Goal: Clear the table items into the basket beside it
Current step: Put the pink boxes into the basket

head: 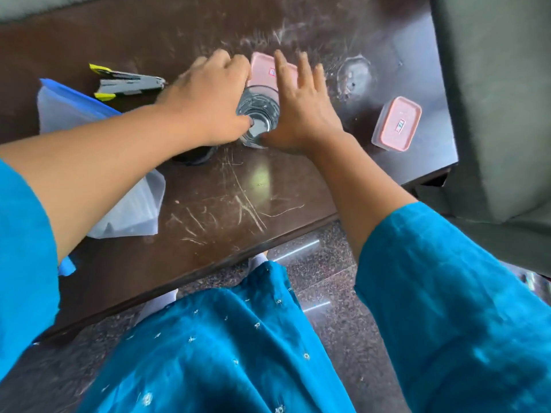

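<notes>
A clear drinking glass (258, 114) stands upright on the dark scratched table (226, 204). My left hand (208, 96) wraps its left side, thumb at the rim. My right hand (301, 105) presses flat against its right side, fingers spread. Just behind the glass lies a pink-lidded container (265, 70), partly hidden by both hands. A second pink-lidded container (396, 123) sits near the table's right edge. A grey stapler with yellow tips (125, 83) lies at the left. No basket is in view.
A clear plastic pouch with a blue strip (71, 108) lies at the left under my left arm. A dark round object (193, 158) sits half hidden below my left wrist. A grey cushioned seat (501, 99) borders the table's right side. Speckled floor lies below.
</notes>
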Demonstrator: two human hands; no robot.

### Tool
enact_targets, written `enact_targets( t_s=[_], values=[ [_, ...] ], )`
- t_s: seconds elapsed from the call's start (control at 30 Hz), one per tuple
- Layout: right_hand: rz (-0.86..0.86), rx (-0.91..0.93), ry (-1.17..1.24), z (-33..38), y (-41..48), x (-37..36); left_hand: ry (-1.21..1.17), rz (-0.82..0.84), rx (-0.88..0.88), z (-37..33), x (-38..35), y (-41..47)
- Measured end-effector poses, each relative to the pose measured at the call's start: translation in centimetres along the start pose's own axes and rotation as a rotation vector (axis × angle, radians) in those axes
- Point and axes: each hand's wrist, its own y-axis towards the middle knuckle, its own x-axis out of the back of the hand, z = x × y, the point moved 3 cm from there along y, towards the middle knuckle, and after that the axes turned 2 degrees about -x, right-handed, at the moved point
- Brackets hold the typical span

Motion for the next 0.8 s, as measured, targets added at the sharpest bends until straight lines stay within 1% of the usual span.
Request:
enact_targets(
  t_s=[0.07, 0.17, 0.3, 0.4, 0.47, 0.57, 0.67, 0.8],
  values=[
    [0.001, -0.003, 0.033, 0.3, 0.9, -0.5, 0.012, 0.020, 0.024, -0.2, -0.7, 1.0],
    [-0.009, -0.030, 0.083, 0.2, 1.8, -0.8, 0.005, 0.007, 0.036, -0.5, -0.9, 2.1],
    [0.023, -0.005, 0.329, -0.6, 2.2, -0.5, -0.029, -0.023, 0.066, -0.3, -0.9, 3.6],
    [-0.067, 0.022, 0.547, -1.3, 2.2, 0.2, -0.038, 0.000, 0.111, 0.4, -1.2, 5.3],
    [-0.147, 0.000, 0.668, -1.9, 2.4, 0.3, -0.050, 0.039, 0.162, 0.7, -1.7, 6.6],
    [-0.177, -0.039, 0.694, -2.6, 3.0, 0.0, -0.068, 0.085, 0.217, 0.9, -2.4, 7.9],
    [-0.180, -0.047, 0.673, -2.9, 3.5, -0.3, -0.167, 0.095, 0.254, 1.1, -3.0, 8.7],
    [-0.220, -0.117, 0.692, -3.4, 4.0, -0.5, -0.282, 0.091, 0.267, 1.3, -3.5, 9.5]
  ],
)
